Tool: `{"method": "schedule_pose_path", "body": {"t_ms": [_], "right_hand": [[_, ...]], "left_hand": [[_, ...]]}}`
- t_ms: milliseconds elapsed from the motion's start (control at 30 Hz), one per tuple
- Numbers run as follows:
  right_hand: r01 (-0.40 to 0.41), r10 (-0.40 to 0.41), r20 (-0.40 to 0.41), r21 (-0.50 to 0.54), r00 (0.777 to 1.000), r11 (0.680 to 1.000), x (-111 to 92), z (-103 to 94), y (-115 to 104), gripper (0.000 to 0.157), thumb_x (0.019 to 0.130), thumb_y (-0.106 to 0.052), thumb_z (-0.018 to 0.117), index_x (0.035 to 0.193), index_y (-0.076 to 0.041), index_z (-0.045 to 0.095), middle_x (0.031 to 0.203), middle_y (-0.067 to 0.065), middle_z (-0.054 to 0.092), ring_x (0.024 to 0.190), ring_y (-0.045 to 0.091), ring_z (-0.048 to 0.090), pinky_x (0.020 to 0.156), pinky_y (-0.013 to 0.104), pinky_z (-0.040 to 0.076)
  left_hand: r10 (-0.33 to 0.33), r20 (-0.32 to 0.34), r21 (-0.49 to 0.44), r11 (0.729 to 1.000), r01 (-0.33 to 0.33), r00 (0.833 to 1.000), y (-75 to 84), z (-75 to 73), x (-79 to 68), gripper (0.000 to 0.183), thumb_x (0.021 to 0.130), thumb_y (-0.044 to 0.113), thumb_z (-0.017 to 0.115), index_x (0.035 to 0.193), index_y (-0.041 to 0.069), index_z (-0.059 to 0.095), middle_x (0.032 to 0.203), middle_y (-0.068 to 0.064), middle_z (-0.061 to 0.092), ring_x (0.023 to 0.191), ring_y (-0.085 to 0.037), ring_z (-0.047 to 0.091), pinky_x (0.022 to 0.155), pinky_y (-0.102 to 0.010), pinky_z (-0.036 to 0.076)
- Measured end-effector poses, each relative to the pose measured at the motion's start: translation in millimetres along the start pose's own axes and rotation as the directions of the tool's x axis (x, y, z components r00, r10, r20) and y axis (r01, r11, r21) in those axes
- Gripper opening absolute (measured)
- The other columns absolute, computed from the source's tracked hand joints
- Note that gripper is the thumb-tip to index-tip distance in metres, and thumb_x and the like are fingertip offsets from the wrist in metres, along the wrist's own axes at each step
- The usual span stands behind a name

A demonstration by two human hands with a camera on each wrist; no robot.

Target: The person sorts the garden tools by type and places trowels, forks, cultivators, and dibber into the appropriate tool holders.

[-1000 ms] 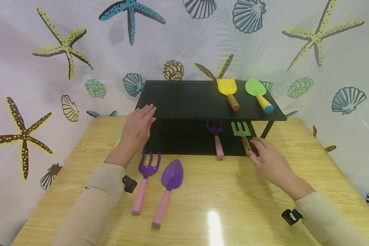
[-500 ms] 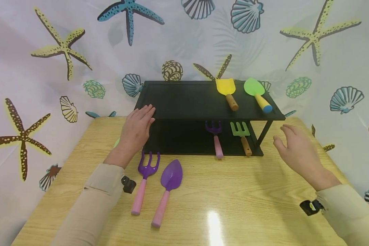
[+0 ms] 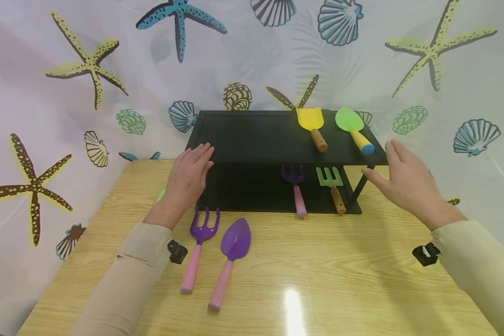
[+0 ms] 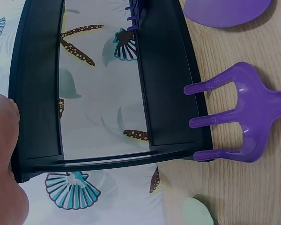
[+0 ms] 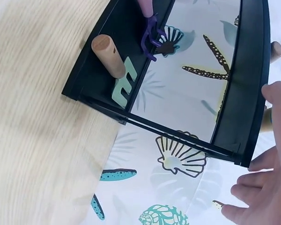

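Note:
A black two-tier rack (image 3: 248,135) stands at the back of the table. My left hand (image 3: 186,179) rests on its upper tier at the left end, fingers straight. At the right end, my right hand (image 3: 409,184) is held with fingers extended beside the front corner; in the right wrist view the thumb tip is at the rack's edge. The upper tier bears a yellow toy shovel (image 3: 311,119) and a green trowel (image 3: 349,120) with a yellow-and-blue handle. Below lie a pink-handled purple hand fork (image 3: 299,200) and a green hand fork (image 3: 338,200).
Another purple hand fork (image 3: 192,268) and a purple trowel (image 3: 235,240) lie on the wooden table (image 3: 319,275) before the rack. A pale green piece (image 4: 197,212) is mostly hidden behind my left wrist. A patterned cloth (image 3: 260,56) hangs behind.
My right hand has moved away from the green hand fork's handle, out to the right, then up to the rack's right end. The left hand stays in place.

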State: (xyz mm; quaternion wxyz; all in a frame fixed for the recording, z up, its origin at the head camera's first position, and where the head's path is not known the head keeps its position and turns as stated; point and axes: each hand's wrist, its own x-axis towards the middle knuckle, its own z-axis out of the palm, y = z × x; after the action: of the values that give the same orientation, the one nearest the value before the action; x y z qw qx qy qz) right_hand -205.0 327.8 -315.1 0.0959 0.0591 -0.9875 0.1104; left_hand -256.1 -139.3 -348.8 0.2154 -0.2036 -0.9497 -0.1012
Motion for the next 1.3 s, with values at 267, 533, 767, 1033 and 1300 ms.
{"method": "schedule_pose_path", "body": {"t_ms": [267,533,767,1033,1300], "right_hand": [[0.037,-0.038,0.099,0.012,0.994,0.999,19.2,1.1,2.9,0.099,0.098,-0.066,0.039,0.156,0.004,0.0,0.162,0.032,0.001,0.148,0.053,0.011,0.118,0.066,0.017],[0.049,-0.053,0.117,0.035,0.992,0.998,25.8,2.5,4.3,0.099,0.099,-0.066,0.036,0.155,0.006,0.0,0.163,0.031,-0.003,0.148,0.054,0.008,0.119,0.067,0.014],[0.053,-0.055,0.114,0.018,0.992,0.998,26.6,5.4,0.6,0.098,0.099,-0.067,0.032,0.156,0.006,-0.002,0.163,0.031,-0.004,0.147,0.055,0.009,0.119,0.067,0.013],[0.07,-0.067,0.098,-0.029,0.993,0.997,26.3,9.3,0.8,0.098,0.099,-0.068,0.029,0.155,0.008,0.002,0.162,0.032,0.002,0.15,0.05,0.006,0.122,0.064,-0.002],[0.071,-0.068,0.09,-0.031,0.994,0.997,26.3,9.1,1.6,0.098,0.099,-0.068,0.028,0.155,0.008,0.002,0.162,0.033,0.0,0.151,0.049,0.002,0.123,0.062,-0.004]], "left_hand": [[-0.002,0.009,-0.005,1.0,0.002,1.0,3.4,1.4,0.2,0.046,0.105,0.024,0.047,0.148,0.006,0.045,0.155,-0.011,0.045,0.146,-0.027,0.038,0.124,-0.044,0.025],[0.002,0.004,0.002,1.0,-0.002,1.0,2.3,1.4,2.6,0.046,0.105,0.023,0.046,0.148,0.006,0.045,0.154,-0.012,0.045,0.146,-0.028,0.039,0.124,-0.044,0.025],[-0.002,0.064,0.027,1.0,0.001,0.998,0.1,-5.5,1.8,0.048,0.106,0.026,0.044,0.15,0.006,0.042,0.157,-0.012,0.041,0.147,-0.029,0.036,0.125,-0.045,0.024],[0.002,0.114,0.037,0.999,-0.007,0.994,-1.3,-8.9,0.8,0.051,0.107,0.027,0.042,0.152,0.004,0.037,0.159,-0.014,0.036,0.149,-0.029,0.032,0.126,-0.045,0.021],[0.014,0.104,0.031,0.999,-0.018,0.994,0.3,-10.5,0.4,0.053,0.106,0.028,0.042,0.153,0.004,0.034,0.161,-0.013,0.033,0.152,-0.029,0.026,0.126,-0.048,0.021]]}}
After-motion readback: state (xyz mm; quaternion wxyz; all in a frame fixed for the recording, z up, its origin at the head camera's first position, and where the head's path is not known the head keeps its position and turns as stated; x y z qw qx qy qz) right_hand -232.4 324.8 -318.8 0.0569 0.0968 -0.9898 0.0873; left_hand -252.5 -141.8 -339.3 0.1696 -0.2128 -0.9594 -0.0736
